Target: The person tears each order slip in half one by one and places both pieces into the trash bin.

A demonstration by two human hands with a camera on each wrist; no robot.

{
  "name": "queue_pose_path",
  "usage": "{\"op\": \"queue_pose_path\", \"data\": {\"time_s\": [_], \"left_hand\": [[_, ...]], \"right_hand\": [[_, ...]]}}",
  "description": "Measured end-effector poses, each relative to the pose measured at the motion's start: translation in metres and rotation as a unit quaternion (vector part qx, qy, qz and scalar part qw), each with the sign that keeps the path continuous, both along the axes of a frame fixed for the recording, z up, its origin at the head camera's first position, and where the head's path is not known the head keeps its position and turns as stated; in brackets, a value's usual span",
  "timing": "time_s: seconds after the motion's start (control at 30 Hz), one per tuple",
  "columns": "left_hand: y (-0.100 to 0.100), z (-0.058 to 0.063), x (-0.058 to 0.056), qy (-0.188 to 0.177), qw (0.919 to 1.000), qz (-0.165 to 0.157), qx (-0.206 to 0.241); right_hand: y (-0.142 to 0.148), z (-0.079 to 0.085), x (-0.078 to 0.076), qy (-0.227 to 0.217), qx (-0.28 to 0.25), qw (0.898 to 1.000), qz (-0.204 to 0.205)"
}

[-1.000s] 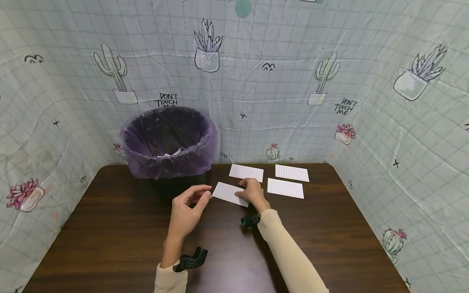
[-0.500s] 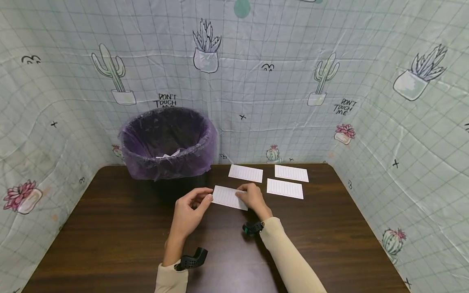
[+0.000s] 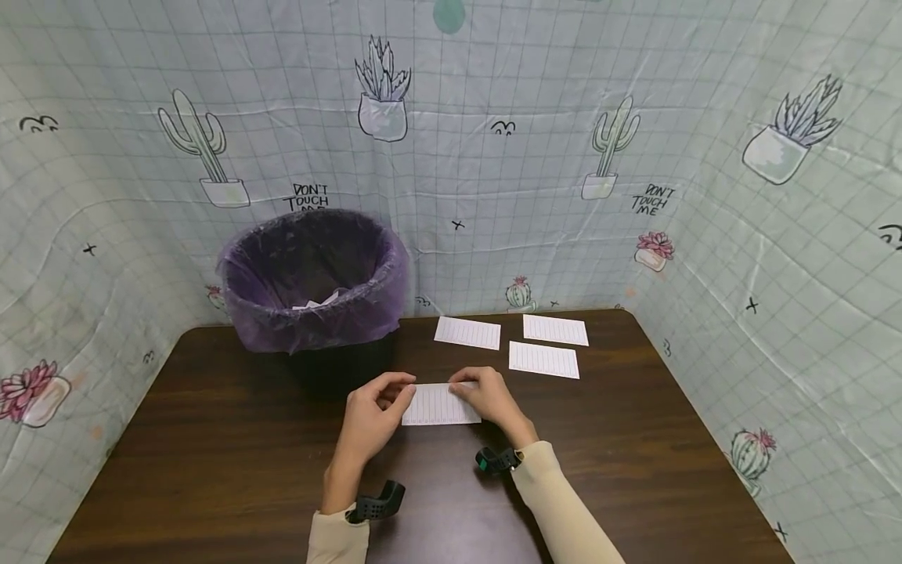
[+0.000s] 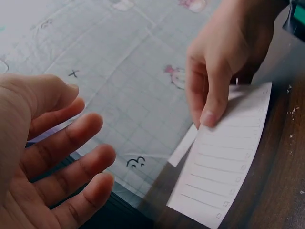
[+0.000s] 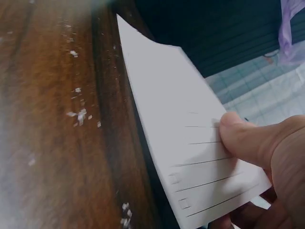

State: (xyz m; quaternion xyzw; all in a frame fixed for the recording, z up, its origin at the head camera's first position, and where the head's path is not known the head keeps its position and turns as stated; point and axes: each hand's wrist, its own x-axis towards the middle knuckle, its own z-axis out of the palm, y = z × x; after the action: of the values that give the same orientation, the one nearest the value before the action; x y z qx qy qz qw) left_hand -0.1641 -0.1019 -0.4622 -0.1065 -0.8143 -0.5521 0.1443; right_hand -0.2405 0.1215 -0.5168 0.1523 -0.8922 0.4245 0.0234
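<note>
A white paper slip [image 3: 433,407] with ruled lines and small checkboxes is pinched in my right hand [image 3: 489,395], close over the table. In the right wrist view the thumb lies on the face of the paper slip [image 5: 167,95], with the other fingers behind it. The far end of the slip curves slightly. My left hand [image 3: 369,415] is at the slip's left end in the head view. From the left wrist view, its relaxed fingers [image 4: 71,143] are spread with a gap between them and the slip, holding nothing.
Behind my left hand stands a dark bin with a purple liner [image 3: 317,333]; white paper [image 3: 317,301] lies inside. Three similar slips, one of them the nearest slip [image 3: 544,360], lie at the back right. White crumbs [image 5: 81,116] dot the brown table [image 3: 211,470]. Patterned cloth [image 3: 465,157] surrounds it.
My right hand has drawn the slip toward me off its spot and turned it nearly straight across. My left hand has shifted slightly nearer and rightward. The three other slips stay put.
</note>
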Motion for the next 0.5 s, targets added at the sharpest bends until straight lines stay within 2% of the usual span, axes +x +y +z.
{"op": "queue_pose_path", "data": {"time_s": [0.2,0.5], "left_hand": [[0.001,-0.003,-0.002,-0.008,0.9999,0.01,-0.01],[0.006,-0.012,-0.003,0.014,0.9994,0.02,-0.024]], "right_hand": [[0.003,0.001,0.009,0.025,-0.04,0.999,0.014],[0.005,0.001,0.024,0.007,-0.057,0.998,0.025]]}}
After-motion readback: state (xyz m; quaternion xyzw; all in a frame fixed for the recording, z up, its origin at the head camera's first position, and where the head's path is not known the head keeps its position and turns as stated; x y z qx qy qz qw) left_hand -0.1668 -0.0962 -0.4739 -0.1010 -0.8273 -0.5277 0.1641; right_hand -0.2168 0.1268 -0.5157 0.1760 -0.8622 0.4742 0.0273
